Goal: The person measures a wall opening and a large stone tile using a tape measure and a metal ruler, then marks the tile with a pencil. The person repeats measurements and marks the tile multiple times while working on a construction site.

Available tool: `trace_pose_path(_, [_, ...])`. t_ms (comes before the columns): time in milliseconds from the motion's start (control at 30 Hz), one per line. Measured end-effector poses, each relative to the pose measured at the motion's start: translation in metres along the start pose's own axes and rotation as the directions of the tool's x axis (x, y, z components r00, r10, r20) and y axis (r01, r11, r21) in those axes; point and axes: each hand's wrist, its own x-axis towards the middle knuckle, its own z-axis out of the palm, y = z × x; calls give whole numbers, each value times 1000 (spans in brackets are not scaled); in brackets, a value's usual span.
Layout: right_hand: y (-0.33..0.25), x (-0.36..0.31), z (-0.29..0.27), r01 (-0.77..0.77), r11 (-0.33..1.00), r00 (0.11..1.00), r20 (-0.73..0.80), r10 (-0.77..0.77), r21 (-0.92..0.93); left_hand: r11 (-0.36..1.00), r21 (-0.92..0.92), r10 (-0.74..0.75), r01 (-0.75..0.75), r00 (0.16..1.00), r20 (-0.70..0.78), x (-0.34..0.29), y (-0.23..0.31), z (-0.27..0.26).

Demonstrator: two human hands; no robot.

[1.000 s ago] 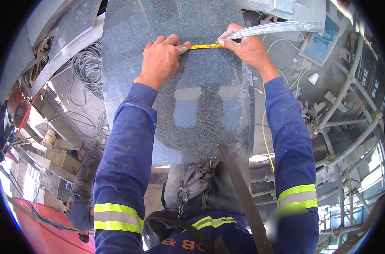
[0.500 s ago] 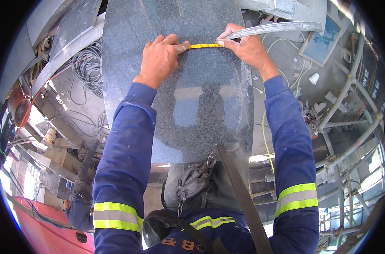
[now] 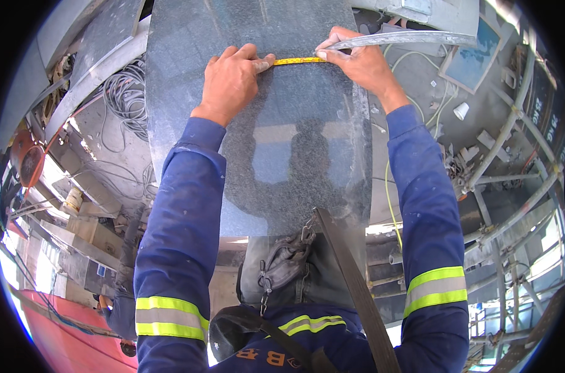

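While stretched flat across the far part of the stone slab [image 3: 276, 143], yellow tape measure [image 3: 295, 61] noted spanning the short gap between both hands. Left hand [image 3: 229, 81] seen palm-down on the slab, fingers curled, forefinger and thumb pinching the left end of the tape against the stone. Right hand [image 3: 357, 62] seen closed on the other end of the tape at the fingertips, also bearing on a long grey metal bar [image 3: 406, 38] running off to the right from under those fingers. Whether the bar was gripped or only touched: could not be told. Slab recorded as dark grey, speckled, glossy, lying beneath both hands and reaching back toward the body between the forearms, with shadow of head and shoulders on it. Blue sleeves with yellow reflective bands [image 3: 170, 317] noted on both arms. Grey pouch [image 3: 282, 264] and dark strap [image 3: 357, 292] observed near the body, below the near edge of the slab. Coil of grey cable [image 3: 124, 93] logged well left of the left hand. White cup [image 3: 460, 112] and scaffold tubes [image 3: 512, 174] logged to the right of the right forearm.
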Motion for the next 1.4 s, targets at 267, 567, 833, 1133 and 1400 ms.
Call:
trace_pose_path(267, [10, 3, 5, 48, 998, 999, -19, -47, 42, 1000, -23, 12, -13, 999, -39, 1, -1, 0])
trace_pose_path(567, [4, -25, -22, 116, 861, 922, -375, 92, 495, 997, -58, 41, -44, 998, -52, -4, 0, -1])
trace_pose_path(833, [41, -165, -75, 29, 763, 681, -572, 458, 646, 947, -322, -60, 7, 986, -156, -51, 38, -19])
trace_pose_path(1133, [46, -256, -43, -168, 720, 636, -484, 601, 674, 656, -710, -343, 256, 939, 21, -128, 115, -46])
trace_pose_path(1400, [15, -264, -41, -222, 797, 760, -412, 502, 561, 660, -670, -372, 340, 923, 101, -199, 163, -77])
